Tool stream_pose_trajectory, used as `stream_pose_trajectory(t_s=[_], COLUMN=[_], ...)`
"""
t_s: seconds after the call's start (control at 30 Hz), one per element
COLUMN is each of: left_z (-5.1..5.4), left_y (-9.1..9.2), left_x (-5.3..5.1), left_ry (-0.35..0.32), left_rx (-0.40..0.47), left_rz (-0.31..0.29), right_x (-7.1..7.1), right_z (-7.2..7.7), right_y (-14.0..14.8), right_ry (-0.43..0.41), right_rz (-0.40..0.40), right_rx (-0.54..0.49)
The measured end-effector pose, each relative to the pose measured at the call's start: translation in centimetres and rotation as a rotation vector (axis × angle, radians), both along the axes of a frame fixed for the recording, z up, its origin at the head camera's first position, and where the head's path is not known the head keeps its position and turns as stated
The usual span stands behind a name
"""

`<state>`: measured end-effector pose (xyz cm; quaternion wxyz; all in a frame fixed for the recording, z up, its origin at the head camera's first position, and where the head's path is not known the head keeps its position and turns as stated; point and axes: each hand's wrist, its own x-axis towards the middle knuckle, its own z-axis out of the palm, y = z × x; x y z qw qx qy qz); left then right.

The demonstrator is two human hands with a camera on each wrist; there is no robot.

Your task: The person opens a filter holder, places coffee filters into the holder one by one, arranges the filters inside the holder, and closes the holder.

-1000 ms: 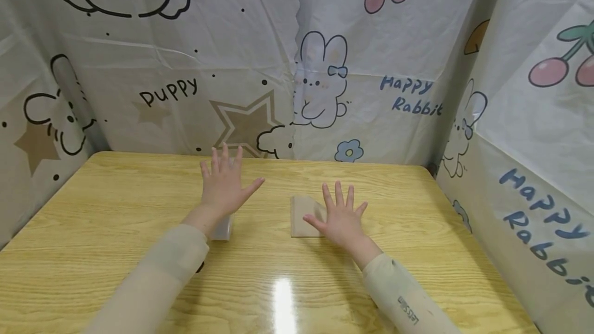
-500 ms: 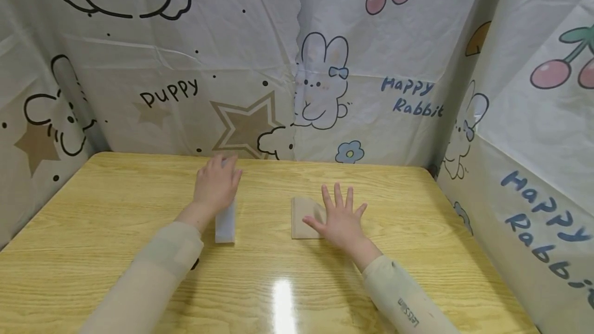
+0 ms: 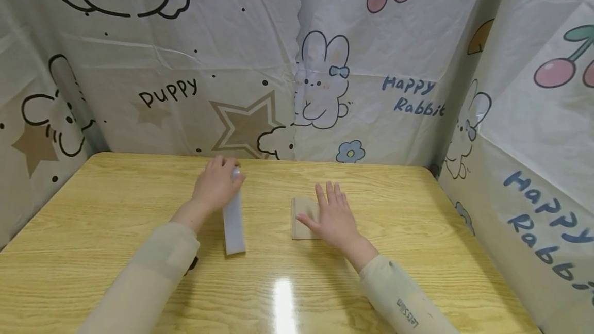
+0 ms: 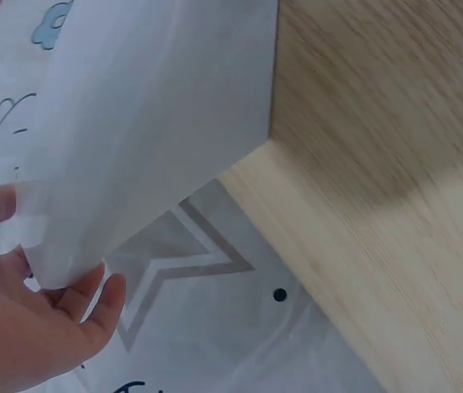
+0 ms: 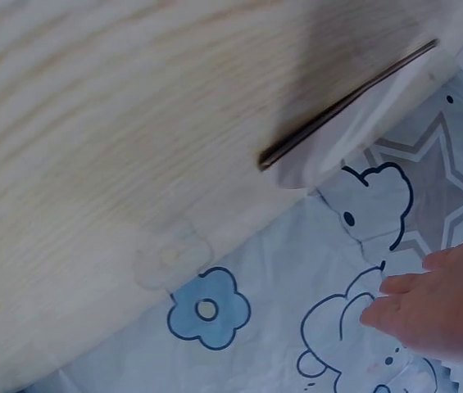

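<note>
My left hand grips the far end of a long, narrow, bluish-white strip, paper or thin plastic. In the left wrist view, the thumb and fingers hold a corner of this pale, slightly see-through strip. Its near end points toward me, to the left of the table's middle. My right hand has its fingers extended over the right part of a flat beige square. A dark edge and a pale, glossy face of that square show in the right wrist view; whether the hand touches it I cannot tell.
The wood-grain table ends at the back against a white printed cloth. Another cloth wall stands along the right side. A small black thing shows partly from under the left sleeve.
My left hand went from spread fingers to gripping the white strip, whose near end has shifted toward me and right. The right hand's fingers drew closer together and it moved slightly left.
</note>
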<state>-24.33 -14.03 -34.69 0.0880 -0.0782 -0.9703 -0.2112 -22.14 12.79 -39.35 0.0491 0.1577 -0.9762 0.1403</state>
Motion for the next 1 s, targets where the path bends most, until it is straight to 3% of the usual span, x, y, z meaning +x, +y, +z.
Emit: stream_pose_trajectory(t_s=[0.33, 0.63, 1.0], left_z=[0.2, 0.1, -0.3], left_y=[1.3, 2.0, 3.2], left_x=[1.0, 1.7, 2.6], left_ry=[-0.069, -0.103, -0.071], left_rx=[0.043, -0.002, -0.021], left_rz=[-0.038, -0.023, 0.013], right_x=[0.4, 0.6, 1.4], right_z=[1.2, 2.3, 2.6], right_y=[-2.0, -4.0, -6.0], right_ry=[-0.011, -0.032, -0.001], right_rz=[0.021, 0.084, 0.193], right_rx=[0.027, -0.022, -0.083])
